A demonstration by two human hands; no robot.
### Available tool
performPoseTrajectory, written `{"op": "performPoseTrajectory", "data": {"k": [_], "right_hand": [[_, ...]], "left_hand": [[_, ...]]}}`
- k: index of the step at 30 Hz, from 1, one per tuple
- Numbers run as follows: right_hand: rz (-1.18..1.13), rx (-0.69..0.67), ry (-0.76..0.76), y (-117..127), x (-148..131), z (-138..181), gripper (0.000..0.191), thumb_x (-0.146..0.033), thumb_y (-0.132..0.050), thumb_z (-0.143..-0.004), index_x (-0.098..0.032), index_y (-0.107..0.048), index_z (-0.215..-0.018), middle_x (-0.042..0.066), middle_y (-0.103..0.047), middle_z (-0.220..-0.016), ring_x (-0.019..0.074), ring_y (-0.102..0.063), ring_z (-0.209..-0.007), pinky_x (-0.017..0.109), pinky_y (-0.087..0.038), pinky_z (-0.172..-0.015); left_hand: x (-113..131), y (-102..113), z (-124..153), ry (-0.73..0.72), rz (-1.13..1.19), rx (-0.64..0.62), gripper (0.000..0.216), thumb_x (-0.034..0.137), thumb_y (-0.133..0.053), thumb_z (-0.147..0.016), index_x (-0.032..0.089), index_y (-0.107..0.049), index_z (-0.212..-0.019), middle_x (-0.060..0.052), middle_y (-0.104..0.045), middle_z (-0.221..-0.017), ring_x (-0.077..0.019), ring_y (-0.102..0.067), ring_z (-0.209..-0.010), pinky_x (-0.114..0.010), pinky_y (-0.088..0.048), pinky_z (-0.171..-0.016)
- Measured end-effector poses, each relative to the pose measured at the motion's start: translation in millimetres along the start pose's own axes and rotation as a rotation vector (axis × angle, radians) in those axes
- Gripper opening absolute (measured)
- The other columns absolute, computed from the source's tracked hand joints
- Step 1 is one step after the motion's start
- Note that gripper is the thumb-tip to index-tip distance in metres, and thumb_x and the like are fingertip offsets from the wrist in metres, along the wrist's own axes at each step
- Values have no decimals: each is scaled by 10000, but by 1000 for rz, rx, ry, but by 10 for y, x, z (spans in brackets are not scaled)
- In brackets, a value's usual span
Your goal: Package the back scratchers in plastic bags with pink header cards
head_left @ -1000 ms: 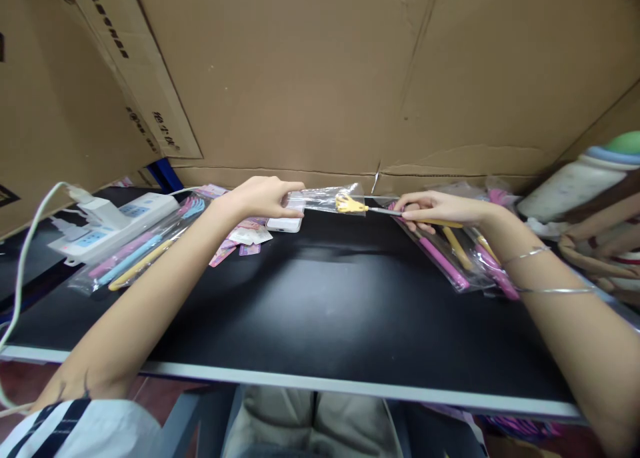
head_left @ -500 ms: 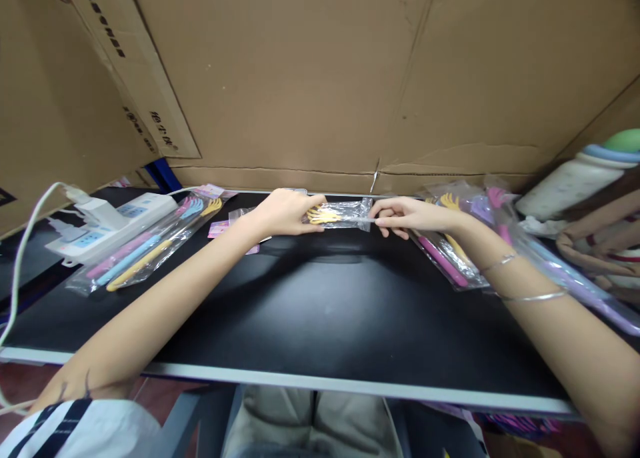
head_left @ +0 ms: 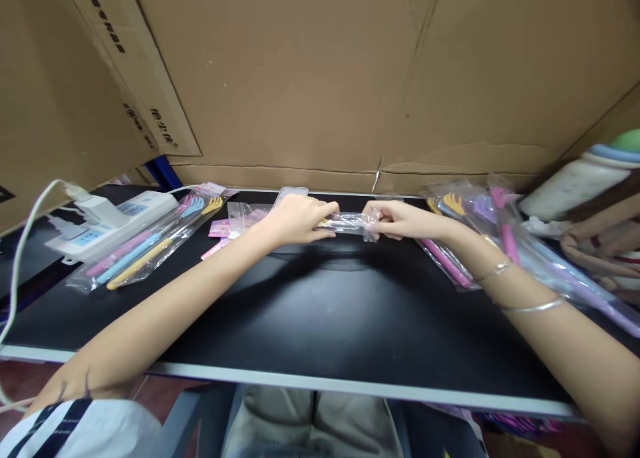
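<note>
Over the black table, left hand and right hand pinch opposite ends of a clear bag.

Looks to me like a small packing station, the back-room or warehouse kind rather than a home desk. Big flattened cardboard cartons with printed markings wall in the black worktable at the back and on the left. From my feed I can see clear plastic bags of pink, blue and yellow tools lying on the left, with another heap of bagged ones on the right. Loose little printed cards sit near the back edge, and a white power strip is plugged in at the far left.
</note>
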State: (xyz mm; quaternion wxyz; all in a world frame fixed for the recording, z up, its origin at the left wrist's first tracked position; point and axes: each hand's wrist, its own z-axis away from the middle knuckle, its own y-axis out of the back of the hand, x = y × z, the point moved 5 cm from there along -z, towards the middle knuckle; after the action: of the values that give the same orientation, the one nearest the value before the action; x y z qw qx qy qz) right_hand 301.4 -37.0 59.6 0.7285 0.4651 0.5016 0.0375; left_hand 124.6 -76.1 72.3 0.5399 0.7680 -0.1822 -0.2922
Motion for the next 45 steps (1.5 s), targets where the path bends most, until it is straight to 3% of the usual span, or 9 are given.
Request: {"op": "performPoseTrajectory", "data": {"k": [6,9,13,18,24,28,34,39,45], "right_hand": [[-82,-15,-10,-55,2,-34,301,-436,-589,-839,-168,-518,-956,10,-642,-738,73,-515,-486,205,-396,-468],[-164,30,33,36,22,-14,388,-513,-544,-853,-164,-575,-1018,68,-671,-941,134,-622,-710,268,-486,-656],[-242,146,65,136,1,24,465,-588,-478,-863,-172,-650,-978,90,-655,-1109,206,-598,-1009,343,-429,-909],[-233,288,-25,184,0,29,423,-596,-599,-776,-176,-607,-825,75,-683,-939,210,-601,-938,349,-422,-868],[26,393,-64,334,94,57,436,-610,-559,-791,-177,-600,-816,83,-656,-913,232,-569,-897,327,-415,-782],[-120,285,-207,352,325,84,405,-612,-508,-832,-209,-544,-836,63,-642,-789,179,-580,-685,285,-429,-605],[-430,338,-120,98,167,-23,366,-569,-425,-898,-208,-489,-898,-12,-539,-617,85,-410,-444,211,-357,-415],[-472,174,-63,-177,-35,-94,414,-577,-409,-903,-195,-533,-1001,11,-586,-724,107,-541,-569,234,-460,-539],[-482,-50,-23,-60,110,0,440,-525,-477,-897,-176,-512,-1162,79,-673,-955,161,-645,-801,323,-501,-780]], "left_hand": [[-21,-12,-9,31,-6,0,240,363,-488,-878,242,-582,-1063,-17,-717,-880,-190,-663,-768,-258,-270,-530],[-109,-18,-4,77,-23,4,283,404,-482,-867,247,-594,-1074,-33,-718,-831,-209,-665,-752,-259,-283,-532],[-205,-43,-2,143,-25,4,326,454,-469,-854,253,-608,-1071,-47,-715,-811,-224,-670,-763,-257,-318,-549],[-251,-69,-8,200,-17,11,339,485,-474,-835,262,-616,-1047,-50,-714,-821,-235,-670,-781,-259,-346,-577],[-289,-34,3,252,-2,39,296,431,-475,-824,251,-603,-1021,-47,-713,-823,-229,-661,-768,-257,-362,-593],[-318,-7,12,293,12,51,297,426,-476,-821,245,-592,-1026,-53,-711,-849,-233,-660,-787,-256,-371,-600],[-162,-11,1,210,9,72,284,387,-476,-834,238,-575,-1054,-58,-715,-908,-233,-662,-808,-272,-361,-594],[-21,-8,-3,112,-35,70,237,316,-454,-847,253,-606,-1017,-39,-717,-880,-231,-666,-771,-278,-325,-551],[-126,-7,-5,125,-49,82,241,323,-483,-827,253,-620,-1013,-47,-720,-839,-231,-658,-747,-279,-309,-544]]}}
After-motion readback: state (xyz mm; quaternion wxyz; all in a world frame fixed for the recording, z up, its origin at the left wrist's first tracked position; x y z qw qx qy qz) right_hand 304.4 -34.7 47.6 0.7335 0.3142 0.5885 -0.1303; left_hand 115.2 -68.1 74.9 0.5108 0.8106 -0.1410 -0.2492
